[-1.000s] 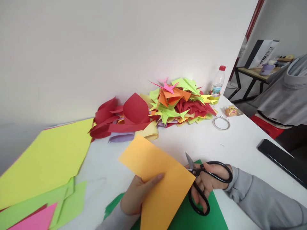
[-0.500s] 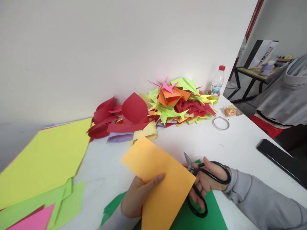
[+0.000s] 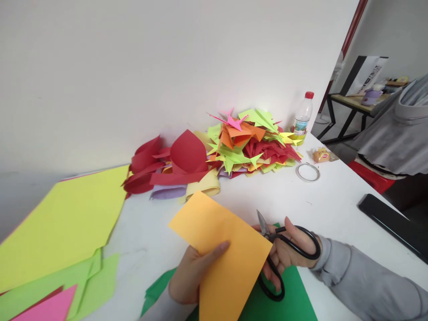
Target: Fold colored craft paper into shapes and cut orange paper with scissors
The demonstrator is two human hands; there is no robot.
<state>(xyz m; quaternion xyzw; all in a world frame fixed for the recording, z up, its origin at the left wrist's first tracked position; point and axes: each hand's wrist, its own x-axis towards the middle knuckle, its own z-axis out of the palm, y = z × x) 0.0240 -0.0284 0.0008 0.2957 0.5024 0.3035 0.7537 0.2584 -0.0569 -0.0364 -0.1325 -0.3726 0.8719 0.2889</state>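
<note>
An orange sheet of paper (image 3: 234, 249) is pinched in my left hand (image 3: 194, 272), its thumb lying on top. My right hand (image 3: 287, 249) has its fingers in the black loop handles of a pair of scissors (image 3: 296, 243). One pointed blade shows above the paper's right edge, and the handles are spread apart. Whether the other blade is behind the sheet I cannot tell. Beneath both hands lies green paper (image 3: 287, 296) on the white table (image 3: 140, 240).
Folded paper shapes (image 3: 247, 142) and red paper curls (image 3: 188, 154) are heaped along the wall. Yellow sheets (image 3: 73, 218) lie at left, with a pink sheet (image 3: 53, 307) nearer. To the right are a bottle (image 3: 302, 118), a tape roll (image 3: 307, 172), a wrapped snack (image 3: 321, 155) and a black phone (image 3: 391, 223).
The scissors' lower handle has moved slightly up and left, so the loops are a little closer together. The orange paper and my left hand have hardly moved.
</note>
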